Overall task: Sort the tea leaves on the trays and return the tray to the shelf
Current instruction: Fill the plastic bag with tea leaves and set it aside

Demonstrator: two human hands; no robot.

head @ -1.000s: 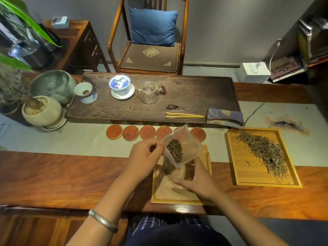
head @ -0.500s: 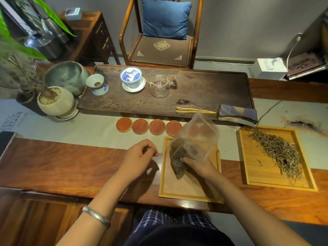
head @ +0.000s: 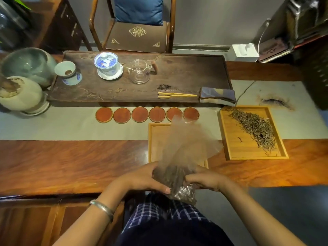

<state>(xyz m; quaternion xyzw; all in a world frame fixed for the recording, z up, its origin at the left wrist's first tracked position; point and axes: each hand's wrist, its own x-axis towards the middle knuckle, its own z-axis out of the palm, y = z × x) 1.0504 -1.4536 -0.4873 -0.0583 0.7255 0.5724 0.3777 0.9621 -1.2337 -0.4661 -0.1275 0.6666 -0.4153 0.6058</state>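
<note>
A clear plastic bag (head: 184, 150) with dark tea leaves in its lower end is held between both hands near the table's front edge. My left hand (head: 142, 178) grips its left side, and my right hand (head: 204, 178) grips its right side. The bag's blurred upper part hides much of a bare bamboo tray (head: 156, 139) behind it. To the right, a second bamboo tray (head: 230, 148) carries a diagonal heap of loose tea leaves (head: 255, 128).
Several round red coasters (head: 140, 114) line up behind the trays. A dark tea board (head: 186, 71) holds a gaiwan (head: 108, 64), glass pitcher (head: 139, 71), bamboo tongs (head: 175, 95) and a folded cloth (head: 217, 95). Ceramic pots (head: 23, 80) stand at left. A chair (head: 138, 29) is beyond.
The bag has come down from above the near tray toward my body. My left hand, which let go half a second ago, grips it again beside the right hand.
</note>
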